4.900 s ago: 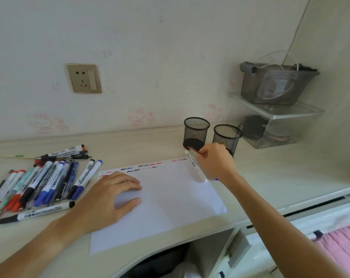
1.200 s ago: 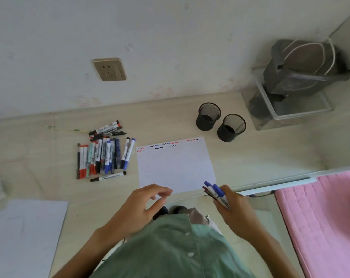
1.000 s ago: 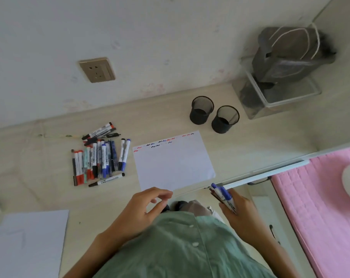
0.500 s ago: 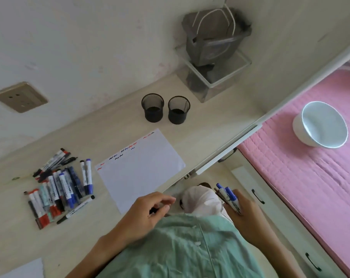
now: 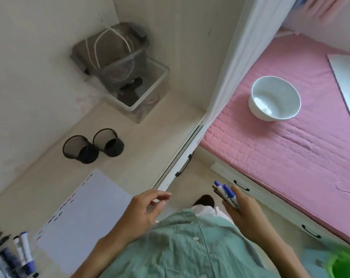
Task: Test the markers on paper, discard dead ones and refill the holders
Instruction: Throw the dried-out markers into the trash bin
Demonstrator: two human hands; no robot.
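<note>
The right hand [image 5: 242, 210] grips a bundle of blue-capped markers [image 5: 226, 194], their lower ends hidden in the fist. The left hand [image 5: 145, 210] hangs loosely curled, holding nothing. Left of it, the loose markers [image 5: 15, 255] on the bench [image 5: 142, 153] are blurred and cut off.

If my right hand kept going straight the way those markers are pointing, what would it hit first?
Probably the white drawer front at the desk edge: the blue-capped markers in the right hand point up and left toward it. Depth is unclear, so they might pass in front.
</note>
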